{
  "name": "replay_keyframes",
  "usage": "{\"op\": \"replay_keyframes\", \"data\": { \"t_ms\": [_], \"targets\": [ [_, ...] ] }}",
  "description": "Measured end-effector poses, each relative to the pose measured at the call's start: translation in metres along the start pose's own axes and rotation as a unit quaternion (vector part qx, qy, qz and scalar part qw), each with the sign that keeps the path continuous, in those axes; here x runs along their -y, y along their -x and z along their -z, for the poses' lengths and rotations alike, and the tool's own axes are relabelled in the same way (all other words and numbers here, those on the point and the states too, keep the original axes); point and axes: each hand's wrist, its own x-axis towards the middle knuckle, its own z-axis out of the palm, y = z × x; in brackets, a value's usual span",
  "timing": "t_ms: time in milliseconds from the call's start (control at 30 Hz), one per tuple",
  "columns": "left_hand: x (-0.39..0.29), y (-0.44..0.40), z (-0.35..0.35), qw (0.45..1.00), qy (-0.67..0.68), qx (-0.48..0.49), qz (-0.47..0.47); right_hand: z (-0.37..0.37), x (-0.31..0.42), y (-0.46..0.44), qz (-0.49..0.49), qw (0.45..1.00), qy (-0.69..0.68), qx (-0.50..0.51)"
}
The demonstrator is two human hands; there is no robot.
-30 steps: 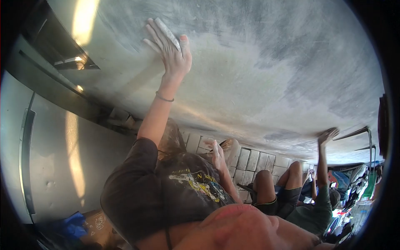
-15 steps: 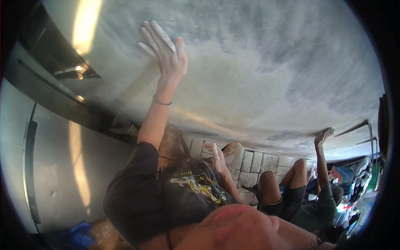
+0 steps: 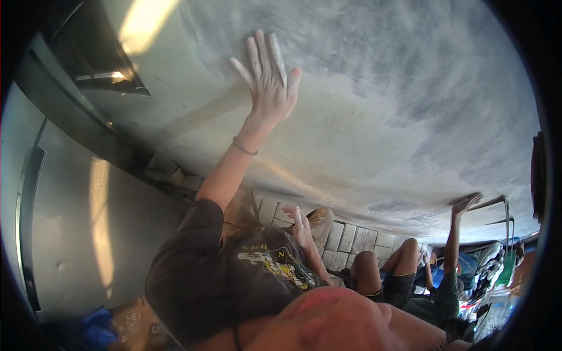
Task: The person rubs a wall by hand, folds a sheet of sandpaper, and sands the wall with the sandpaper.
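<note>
Head view: a grey wall (image 3: 374, 117), patchy with paler and darker smears, fills the upper part. Your left grip (image 3: 269, 96) is raised palm-side to the wall, toward its left edge and well above its bottom edge, with the fingers and thumb spread; nothing shows in it, though you cannot tell whether the whole palm touches. The index finger (image 3: 278, 61) looks greyish white, and a thin band (image 3: 244, 147) rings your wrist. Your right grip (image 3: 301, 228), whitened and loosely spread, hangs beside your shirt (image 3: 275, 266), apart from the wall's bottom edge, over pale paving (image 3: 348, 237). Toward the wall's right end, another person's hand (image 3: 466, 203) reaches up to it, near a bent metal bar (image 3: 506, 213). To your left stands a metal cabinet (image 3: 64, 222) crossed by sunlight.
</note>
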Motion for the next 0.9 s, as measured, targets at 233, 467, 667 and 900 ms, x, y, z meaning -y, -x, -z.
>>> {"op": "replay_keyframes", "data": {
  "t_ms": [233, 467, 667, 900],
  "targets": [
    [0.036, 0.096, -0.063, 0.997, -0.066, 0.023, -0.027, -0.016, 0.01, -0.009, 0.004, 1.0, 0.011, 0.007],
    [0.007, 0.008, -0.009, 0.999, 0.031, -0.031, 0.024, -0.014, 0.005, -0.011, 0.037, 0.997, 0.056, 0.028],
    [-0.004, 0.045, -0.034, 0.999, -0.035, 0.001, -0.026, 0.0, -0.002, -0.01, 0.041, 0.998, 0.039, 0.009],
    [-0.016, 0.021, -0.032, 1.0, 0.004, -0.012, -0.006, -0.002, 0.004, -0.001, 0.044, 0.999, 0.028, 0.01]
  ]
}}
